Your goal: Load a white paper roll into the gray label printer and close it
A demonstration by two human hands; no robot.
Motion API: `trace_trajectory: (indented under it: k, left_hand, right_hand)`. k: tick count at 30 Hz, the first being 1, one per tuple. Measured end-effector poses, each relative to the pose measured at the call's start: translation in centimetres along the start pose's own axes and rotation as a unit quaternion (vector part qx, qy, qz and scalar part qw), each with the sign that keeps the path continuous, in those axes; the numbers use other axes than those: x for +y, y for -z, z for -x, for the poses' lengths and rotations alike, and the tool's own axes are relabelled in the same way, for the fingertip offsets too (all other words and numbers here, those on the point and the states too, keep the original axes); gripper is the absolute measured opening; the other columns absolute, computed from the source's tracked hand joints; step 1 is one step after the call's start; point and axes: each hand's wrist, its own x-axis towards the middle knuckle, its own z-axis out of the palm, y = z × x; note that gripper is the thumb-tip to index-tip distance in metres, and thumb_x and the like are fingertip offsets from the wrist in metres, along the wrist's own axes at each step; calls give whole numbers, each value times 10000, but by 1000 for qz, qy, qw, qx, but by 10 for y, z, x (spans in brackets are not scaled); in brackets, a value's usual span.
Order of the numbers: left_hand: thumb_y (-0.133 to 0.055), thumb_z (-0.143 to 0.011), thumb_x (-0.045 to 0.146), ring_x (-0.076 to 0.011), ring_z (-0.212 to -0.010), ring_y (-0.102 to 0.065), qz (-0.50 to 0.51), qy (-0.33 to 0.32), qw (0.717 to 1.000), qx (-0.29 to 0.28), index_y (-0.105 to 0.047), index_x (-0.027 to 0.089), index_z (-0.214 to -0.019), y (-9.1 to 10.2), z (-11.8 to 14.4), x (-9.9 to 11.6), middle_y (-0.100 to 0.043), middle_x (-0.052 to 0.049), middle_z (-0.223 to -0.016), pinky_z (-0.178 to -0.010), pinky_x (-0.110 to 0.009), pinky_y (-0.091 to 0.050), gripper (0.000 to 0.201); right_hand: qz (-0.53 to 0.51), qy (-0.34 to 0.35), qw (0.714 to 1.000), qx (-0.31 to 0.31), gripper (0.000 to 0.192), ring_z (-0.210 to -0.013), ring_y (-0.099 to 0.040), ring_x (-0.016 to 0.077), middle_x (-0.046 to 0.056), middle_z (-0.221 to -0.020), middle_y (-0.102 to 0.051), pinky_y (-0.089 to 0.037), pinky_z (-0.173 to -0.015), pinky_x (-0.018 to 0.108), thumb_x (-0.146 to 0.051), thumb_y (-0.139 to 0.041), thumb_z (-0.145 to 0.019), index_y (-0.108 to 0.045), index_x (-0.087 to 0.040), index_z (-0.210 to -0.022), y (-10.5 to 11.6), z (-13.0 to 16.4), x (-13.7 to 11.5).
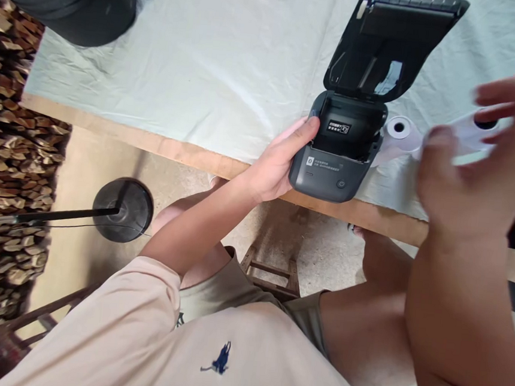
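My left hand (pixel 282 159) grips the left side of a dark grey portable label printer (pixel 324 178), thumb on its upper rim. The printer's lid (pixel 382 48) is swung up, and the bay inside (pixel 344 134) shows a small printed sticker but no roll. Just right of the printer, a white paper roll (pixel 398 128) rests on the cloth with its dark core facing up. A second white roll (pixel 467 133) shows behind the spread fingers of my right hand (pixel 482 146). That hand is smeared by motion; whether it touches the roll is unclear.
A pale cloth (pixel 206 62) covers the table, whose wooden edge (pixel 154 136) runs in front of me. A black cylindrical container (pixel 88 10) stands at the upper left. Below are a round black stand base (pixel 123 210) and a wooden stool (pixel 273 272). Stacked firewood (pixel 12 153) lines the left.
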Motion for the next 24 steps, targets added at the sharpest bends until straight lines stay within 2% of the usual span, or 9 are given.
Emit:
trace_trajectory:
  k: [2, 5, 9, 12, 15, 18, 20, 22, 24]
  left_hand:
    - [-445, -976, 403, -249, -1260, -623, -3, -10, 1000, -1, -652, 226, -1107, 0, -1, 0, -737, -5, -1087, -1015, -375, -573, 302]
    - [-454, -969, 446, -256, -1278, -610, -5, -13, 1000, -2, -668, 199, -1072, 1, -2, -1, -735, -28, -1111, -1067, -382, -551, 343]
    - [-444, -974, 444, -243, -1295, -600, -16, -10, 1000, 2, -658, 219, -1088, 1, -2, -1, -730, -12, -1128, -1075, -405, -550, 331]
    - [-422, -985, 424, -234, -1289, -606, -11, -7, 1000, 16, -652, 219, -1089, 0, -1, -1, -734, 4, -1084, -1058, -399, -557, 325]
    - [-460, -969, 401, -256, -1239, -638, -5, -7, 1000, 14, -647, 213, -1078, -1, 0, 0, -735, -18, -1093, -1008, -374, -571, 287]
    - [-460, -965, 430, -273, -1218, -648, -12, 1, 1000, 16, -640, 224, -1106, 0, 0, 0, -729, -24, -1115, -979, -370, -579, 308]
    - [-456, -967, 440, -275, -1247, -631, -13, 4, 1000, 19, -645, 215, -1108, 0, -1, -1, -729, -27, -1102, -989, -361, -578, 326]
    - [-472, -967, 416, -264, -1277, -614, -7, -4, 1000, 27, -652, 206, -1088, -2, -1, -1, -727, -21, -1083, -999, -352, -579, 302]
    - [-490, -965, 387, -245, -1298, -602, 2, -16, 999, 33, -655, 207, -1068, -5, 0, -1, -719, -7, -1070, -1008, -356, -580, 265]
  right_hand:
    - [34, -6, 998, -57, 414, -1045, -606, 253, 124, -1094, -602, -522, -857, 425, -379, -569, -767, -614, -189, -1133, -5, 3, -23]
    - [31, -73, 990, -113, 470, -953, -593, 210, 106, -1099, -609, -501, -816, 392, -233, -551, -728, -598, -227, -1195, -17, 8, -42]
    - [7, -101, 990, -95, 389, -846, -553, 144, 71, -1037, -611, -466, -803, 354, -186, -545, -711, -602, -224, -1093, -26, 9, -41]
    - [-132, -142, 980, -47, 519, -710, -509, 88, 18, -908, -590, -425, -680, 274, -201, -565, -696, -452, -240, -1202, -31, 5, -28]
    - [-367, -232, 901, -9, 619, -733, -540, 95, 40, -989, -582, -380, -599, 236, -284, -592, -667, -317, -241, -1221, -34, -2, -8]
    - [-469, -298, 826, -96, 486, -1026, -601, 191, 112, -1378, -475, -441, -629, 299, -321, -479, -704, -386, -242, -1174, -29, -10, 0]
    - [-464, -278, 834, -106, 493, -1092, -606, 214, 76, -1425, -461, -461, -647, 333, -279, -408, -717, -384, -284, -1210, -21, -12, -9]
    - [-429, -205, 879, -37, 454, -1082, -622, 212, 59, -1262, -567, -481, -690, 350, -280, -406, -753, -392, -297, -1206, -11, -11, -29]
    - [-349, -112, 930, -8, 396, -1060, -632, 205, 49, -1147, -620, -510, -792, 380, -305, -485, -788, -468, -273, -1181, -2, -7, -51]
